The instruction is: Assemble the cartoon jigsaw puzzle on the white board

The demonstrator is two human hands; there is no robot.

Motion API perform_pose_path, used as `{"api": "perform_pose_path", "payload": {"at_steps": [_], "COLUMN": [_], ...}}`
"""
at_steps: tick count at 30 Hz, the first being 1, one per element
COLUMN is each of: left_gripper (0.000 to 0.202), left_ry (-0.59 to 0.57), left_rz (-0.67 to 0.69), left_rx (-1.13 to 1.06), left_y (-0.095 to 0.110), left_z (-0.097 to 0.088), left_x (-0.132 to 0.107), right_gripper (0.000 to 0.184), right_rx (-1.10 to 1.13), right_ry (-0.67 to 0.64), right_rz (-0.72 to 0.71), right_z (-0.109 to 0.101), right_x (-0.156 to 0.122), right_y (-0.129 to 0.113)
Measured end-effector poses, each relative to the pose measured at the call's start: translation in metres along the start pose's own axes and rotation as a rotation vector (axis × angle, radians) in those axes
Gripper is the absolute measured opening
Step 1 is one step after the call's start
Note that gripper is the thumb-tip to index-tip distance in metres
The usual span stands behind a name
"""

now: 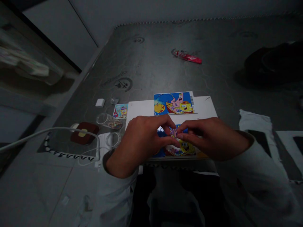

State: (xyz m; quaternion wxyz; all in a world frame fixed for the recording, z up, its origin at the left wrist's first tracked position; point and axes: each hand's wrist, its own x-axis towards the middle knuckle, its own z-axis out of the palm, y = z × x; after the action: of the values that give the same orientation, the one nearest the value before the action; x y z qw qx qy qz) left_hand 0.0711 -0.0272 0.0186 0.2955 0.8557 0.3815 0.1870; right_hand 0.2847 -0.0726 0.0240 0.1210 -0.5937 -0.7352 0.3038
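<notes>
A white board (203,107) lies on a grey mat in front of me. A cartoon picture card (174,103) rests on its far edge. Closer to me lies a partly built cartoon puzzle (182,148), half covered by my hands. My left hand (139,142) and my right hand (210,137) meet above it. Their fingertips pinch together on a small piece (174,131) that I can barely make out.
Left of the board lie a small cartoon card (120,111), clear round cups (104,119), a white block (100,102) and a brown object (84,132) with a white cable (35,134). A red wrapper (188,56) lies far back. A dark heap (272,63) sits at the right.
</notes>
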Motion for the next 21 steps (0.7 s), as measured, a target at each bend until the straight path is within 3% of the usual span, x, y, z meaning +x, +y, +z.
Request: {"api": "perform_pose_path", "payload": {"at_steps": [12,17,21], "left_gripper": [0.035,0.017,0.017], "left_ry": [0.021,0.017,0.054], "left_rz": [0.059,0.143,0.199], "left_rx": [0.086,0.069,0.058], "left_y": [-0.0019,-0.0058,-0.0068], "left_z": [0.005,0.0042,0.0041], "left_x": [0.0027,0.002,0.0021], "right_gripper": [0.019,0.021,0.022], "right_rx": [0.073,0.055,0.007], "right_ry": [0.009,0.073,0.076], "right_rz": [0.032,0.049,0.064], "right_z": [-0.0027,-0.0017,-0.0001], "right_x": [-0.0005,-0.0011,-0.0001], "right_y": [0.0029,0.0087,0.0074]}}
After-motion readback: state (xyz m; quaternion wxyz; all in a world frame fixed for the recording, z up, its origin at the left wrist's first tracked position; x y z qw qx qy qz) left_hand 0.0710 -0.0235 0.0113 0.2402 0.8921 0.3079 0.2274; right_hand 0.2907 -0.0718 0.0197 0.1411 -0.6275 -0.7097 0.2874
